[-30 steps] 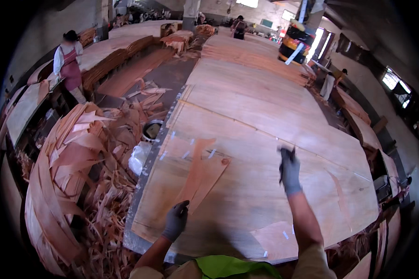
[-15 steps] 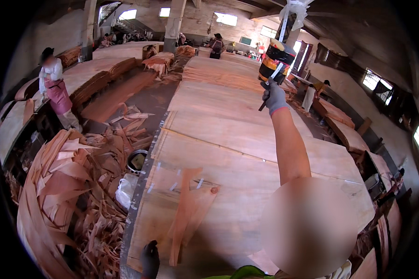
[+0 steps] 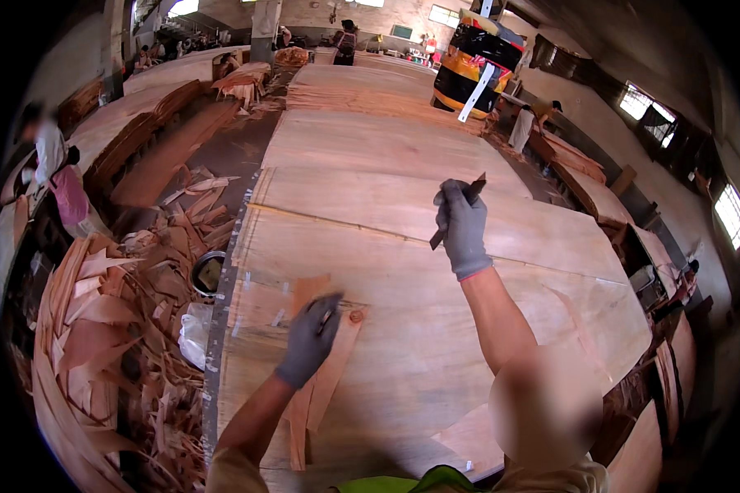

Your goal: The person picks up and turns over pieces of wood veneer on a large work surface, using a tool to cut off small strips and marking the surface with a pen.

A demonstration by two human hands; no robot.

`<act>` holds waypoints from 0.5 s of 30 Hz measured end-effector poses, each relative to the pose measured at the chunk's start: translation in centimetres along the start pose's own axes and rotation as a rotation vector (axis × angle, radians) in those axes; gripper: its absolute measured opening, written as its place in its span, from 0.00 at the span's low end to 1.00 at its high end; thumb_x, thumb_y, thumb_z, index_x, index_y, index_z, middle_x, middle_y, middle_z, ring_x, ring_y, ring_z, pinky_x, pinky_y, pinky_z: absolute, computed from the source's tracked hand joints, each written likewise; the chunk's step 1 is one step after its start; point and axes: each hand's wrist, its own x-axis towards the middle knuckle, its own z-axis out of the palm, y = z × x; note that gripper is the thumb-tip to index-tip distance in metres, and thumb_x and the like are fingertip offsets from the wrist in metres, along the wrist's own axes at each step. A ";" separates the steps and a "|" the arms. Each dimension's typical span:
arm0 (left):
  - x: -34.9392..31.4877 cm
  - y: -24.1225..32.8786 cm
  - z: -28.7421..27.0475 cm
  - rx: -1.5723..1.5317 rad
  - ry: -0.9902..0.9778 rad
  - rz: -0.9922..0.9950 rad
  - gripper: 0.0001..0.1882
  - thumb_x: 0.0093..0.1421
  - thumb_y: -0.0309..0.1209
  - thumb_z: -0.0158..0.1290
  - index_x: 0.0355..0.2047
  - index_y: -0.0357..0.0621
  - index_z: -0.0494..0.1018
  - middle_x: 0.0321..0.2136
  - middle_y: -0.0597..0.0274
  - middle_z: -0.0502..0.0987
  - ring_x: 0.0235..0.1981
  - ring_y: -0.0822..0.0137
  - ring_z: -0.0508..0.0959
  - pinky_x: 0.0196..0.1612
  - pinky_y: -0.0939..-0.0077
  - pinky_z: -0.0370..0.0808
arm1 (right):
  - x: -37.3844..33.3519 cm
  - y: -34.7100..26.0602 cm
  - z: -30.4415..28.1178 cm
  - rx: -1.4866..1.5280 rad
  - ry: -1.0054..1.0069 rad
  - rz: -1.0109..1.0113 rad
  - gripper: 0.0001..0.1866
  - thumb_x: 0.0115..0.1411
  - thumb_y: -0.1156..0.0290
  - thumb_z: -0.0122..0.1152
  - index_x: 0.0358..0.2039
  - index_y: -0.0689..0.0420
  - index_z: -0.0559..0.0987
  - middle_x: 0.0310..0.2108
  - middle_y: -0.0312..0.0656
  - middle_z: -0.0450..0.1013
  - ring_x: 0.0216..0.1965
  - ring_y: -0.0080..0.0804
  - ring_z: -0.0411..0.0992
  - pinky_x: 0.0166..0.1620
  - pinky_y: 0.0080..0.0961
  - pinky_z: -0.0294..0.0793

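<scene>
My right hand (image 3: 462,226), in a grey glove, is raised over the wide veneer sheet (image 3: 403,329). It is closed around a dark, flat knife-like blade (image 3: 473,189), whose two ends stick out of the fist. My left hand (image 3: 308,337), also gloved in grey, is over the left part of the sheet with its fingers loosely bent and apart. Below it lie reddish loose veneer strips (image 3: 337,378), partly hidden by that hand and forearm. Short white tape pieces (image 3: 278,318) stick to the sheet beside it. A narrow yellowish strip (image 3: 337,222) crosses the sheet beyond.
A black, yellow and orange bundle (image 3: 477,70) hangs ahead, with white tape (image 3: 475,94) dangling. Veneer scraps (image 3: 99,329), a white plastic bag (image 3: 195,333) and a round metal container (image 3: 209,273) sit left of the stack. A person (image 3: 62,172) stands at far left; others work farther off.
My right hand has come down from the hanging bundle to above the sheet, still gripping the blade. My left hand has moved up and right, over the loose strips. The view has shifted.
</scene>
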 end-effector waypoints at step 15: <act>2.6 6.4 5.6 -0.312 -0.044 0.011 0.14 0.61 0.21 0.47 0.47 0.36 0.72 0.36 0.63 0.77 0.34 0.77 0.74 0.37 0.83 0.72 | 0.9 -9.2 -0.1 0.203 -0.031 -0.027 0.06 0.61 0.68 0.51 0.31 0.57 0.72 0.16 0.32 0.64 0.12 0.18 0.57 0.18 0.17 0.57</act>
